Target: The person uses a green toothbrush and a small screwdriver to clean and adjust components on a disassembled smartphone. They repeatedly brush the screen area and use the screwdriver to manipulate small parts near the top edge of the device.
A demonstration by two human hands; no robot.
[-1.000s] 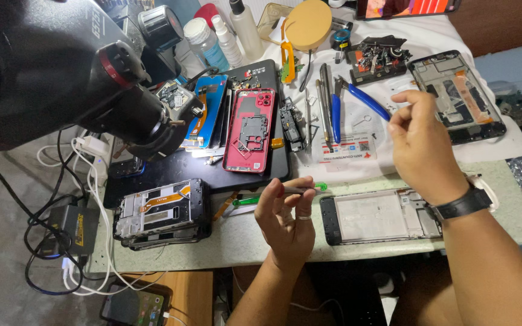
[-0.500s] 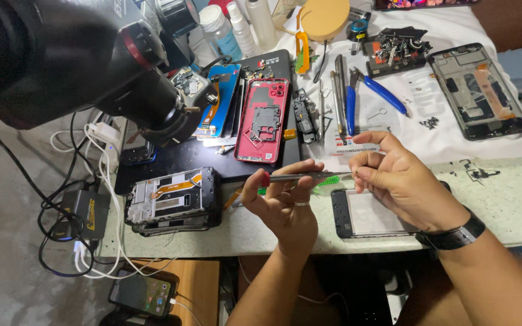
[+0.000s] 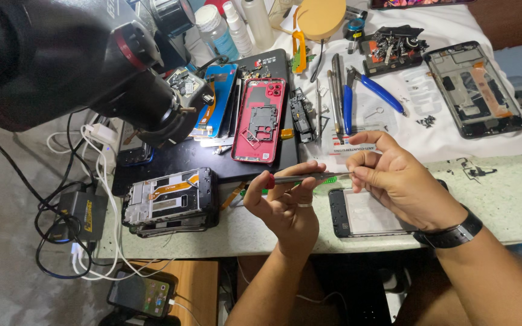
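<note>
At near edge of tabletop (image 3: 502,205): left hand (image 3: 285,205) grips red-capped end of slim screwdriver (image 3: 309,177), fingers closed around it. Right hand (image 3: 403,184) pinches tip end; tool horizontal between hands. Directly beneath right hand: phone screen frame (image 3: 357,214), flat. Left of hands: stacked phone frames (image 3: 170,199). Farther back: red phone back (image 3: 261,121) on black mat (image 3: 176,158). Far right corner: open phone chassis (image 3: 475,90).

We record a slim metal screwdriver with a red end (image 3: 306,177) lying level between the left hand (image 3: 285,208) and right hand (image 3: 403,184), above a flat rectangular phone frame (image 3: 364,214) on the table. Left of these sits a stripped metal phone chassis (image 3: 170,199); behind, a red phone back shell (image 3: 260,119) lies on a dark mat (image 3: 170,160).
</note>
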